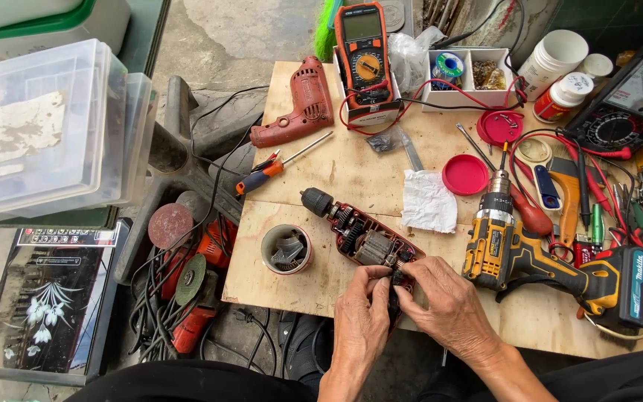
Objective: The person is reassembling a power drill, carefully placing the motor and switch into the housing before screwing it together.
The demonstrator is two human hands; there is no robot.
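An opened red electric drill [359,234] lies on the wooden board [351,160], its motor and gears bare and its chuck pointing up and left. My left hand [360,316] and my right hand [448,301] meet at the drill's handle end. Both pinch a small dark part [394,281] there; I cannot tell what that part is. The drill's other red shell half [297,104] rests at the board's far left corner.
A cup of metal parts [286,249] stands left of the drill. A yellow cordless drill [537,257], white cloth [427,201], screwdriver [277,165], orange multimeter [365,56], red lids and wires crowd the board. Plastic bins [39,126] and angle grinders [195,275] sit at left.
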